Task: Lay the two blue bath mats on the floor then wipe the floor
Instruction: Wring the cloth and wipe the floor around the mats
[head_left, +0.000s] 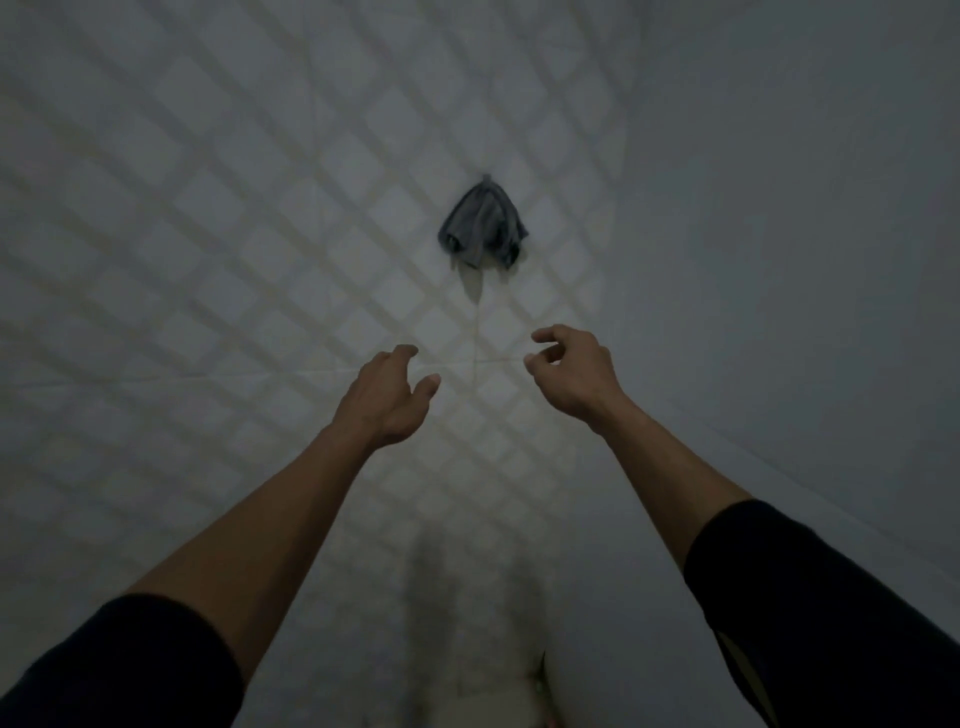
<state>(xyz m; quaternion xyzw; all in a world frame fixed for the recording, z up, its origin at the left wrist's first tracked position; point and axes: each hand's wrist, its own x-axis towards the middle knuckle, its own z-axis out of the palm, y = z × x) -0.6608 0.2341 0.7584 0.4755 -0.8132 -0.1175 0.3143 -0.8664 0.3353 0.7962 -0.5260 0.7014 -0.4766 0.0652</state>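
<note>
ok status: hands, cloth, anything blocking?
Left hand open, empty. Right hand loosely curled, empty. Grey cloth bunched on the tiled floor, beyond both hands, untouched. No blue mats in view. Path clear.

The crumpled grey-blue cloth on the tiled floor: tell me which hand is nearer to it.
Right. The right hand is just below and slightly right of the crumpled grey-blue cloth, fingers curled, empty. The left hand sits lower and further left, open.
</note>
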